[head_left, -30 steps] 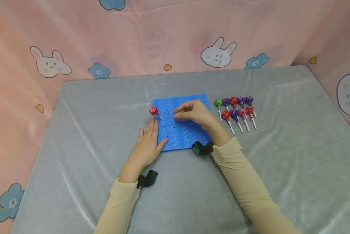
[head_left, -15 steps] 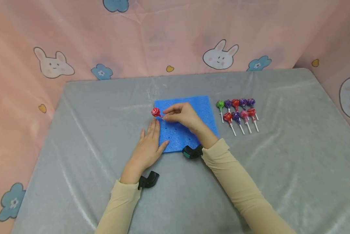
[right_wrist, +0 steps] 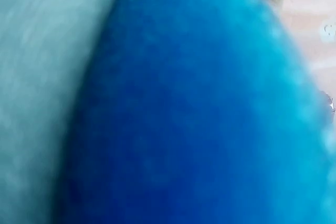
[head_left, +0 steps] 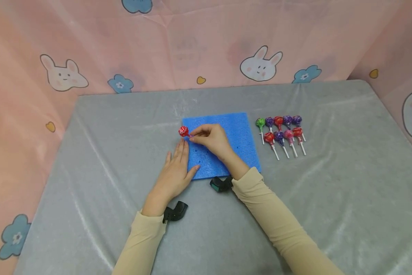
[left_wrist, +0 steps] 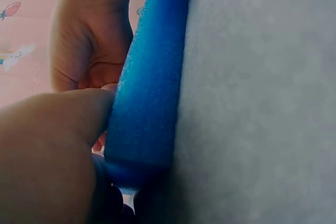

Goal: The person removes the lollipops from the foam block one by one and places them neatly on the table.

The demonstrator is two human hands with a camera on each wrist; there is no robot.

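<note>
A blue foam block (head_left: 240,130) with several small dark holes lies flat on the table. At its far left corner a red-wrapped lollipop (head_left: 183,131) leans with its head to the left; my right hand (head_left: 214,139) pinches it just below the head, covering the stick. My left hand (head_left: 171,173) lies along the block's left edge with straight fingers, thumb spread onto the block's near corner. In the left wrist view the left thumb (left_wrist: 47,145) rests against the foam, and the right hand (left_wrist: 94,30) is above. Blurred foam (right_wrist: 184,103) fills most of the right wrist view.
Right of the block, two rows of wrapped lollipops (head_left: 289,134) in green, purple, red and pink lie on the grey cloth-covered table (head_left: 347,191). A pink printed curtain (head_left: 178,46) hangs along the back and sides.
My right hand has moved left across the foam from its middle to the red lollipop and now pinches it. The left hand has stayed at the block's edge.
</note>
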